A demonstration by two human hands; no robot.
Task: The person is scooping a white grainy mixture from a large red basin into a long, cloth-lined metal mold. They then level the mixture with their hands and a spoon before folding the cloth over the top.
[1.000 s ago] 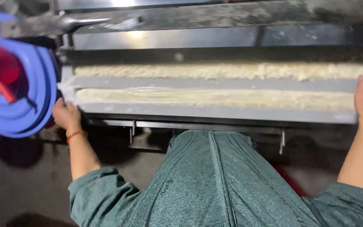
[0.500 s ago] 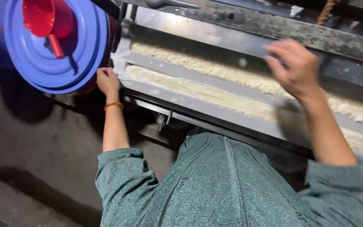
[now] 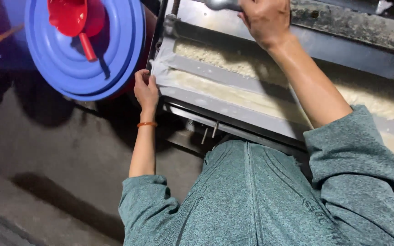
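A long metal tray (image 3: 233,107) runs from the upper centre of the head view toward 4 o'clock, and it is filled with rows of pale, crumbly, cream-coloured material (image 3: 215,59) split by a grey lengthwise divider. The left hand (image 3: 146,89) sits at the tray's near-left corner, at about 9 o'clock from the tray's middle, with its fingers curled onto the edge where a whitish lining sheet (image 3: 160,68) folds over; an orange band (image 3: 147,124) circles that wrist. The right hand (image 3: 265,20) is up at 12 o'clock, closed around a rounded grey metal handle (image 3: 222,4) at the top edge of the frame, above the machine's steel frame (image 3: 343,38). The two hands are well apart. At 10 o'clock from the tray hangs a big round blue lid (image 3: 87,68), with a red scoop (image 3: 71,18) resting against it. The person's green sweater (image 3: 261,196) fills the lower part of the view, above a dark concrete floor (image 3: 46,150).
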